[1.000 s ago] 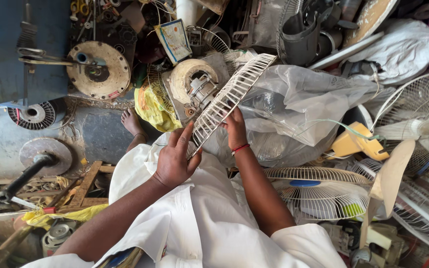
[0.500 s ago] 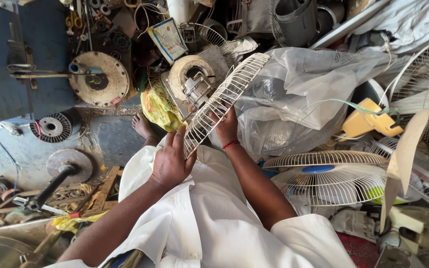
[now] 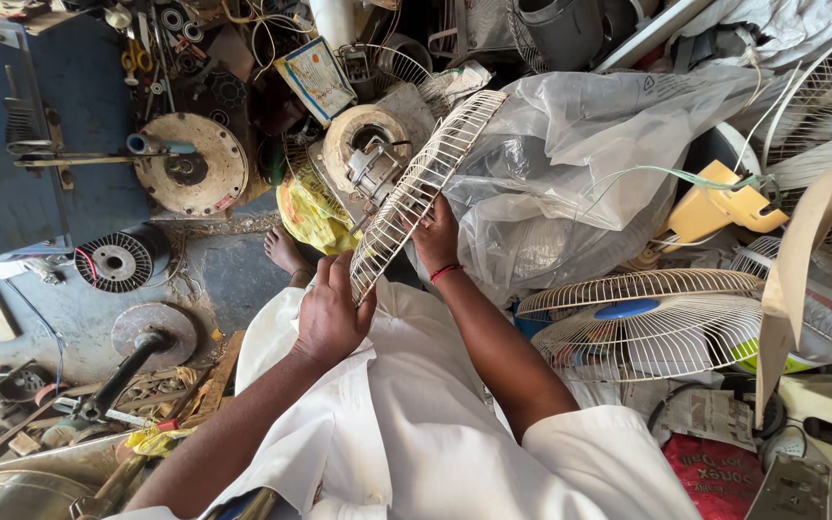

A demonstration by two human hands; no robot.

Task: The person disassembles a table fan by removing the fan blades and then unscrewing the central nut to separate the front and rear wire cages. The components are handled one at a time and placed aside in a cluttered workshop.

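My left hand (image 3: 331,313) fingers curl on the lower rim of the white fan grille (image 3: 423,189); my right hand (image 3: 434,229) grips it mid-edge, fingers closed round the wires. Grille held edge-on and tilted, over my lap, in front of the fan motor (image 3: 370,157). Same grip as half a second ago; grille hardly shifted. Clear plastic bag (image 3: 570,164) just to the right, yellow cloth (image 3: 310,207) to the left.

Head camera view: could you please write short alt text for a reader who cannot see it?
Seen from above, a person in white holds a white wire fan guard on edge, left hand at its lower rim, right hand behind it. Fan parts, a clear plastic bag and tools crowd around.
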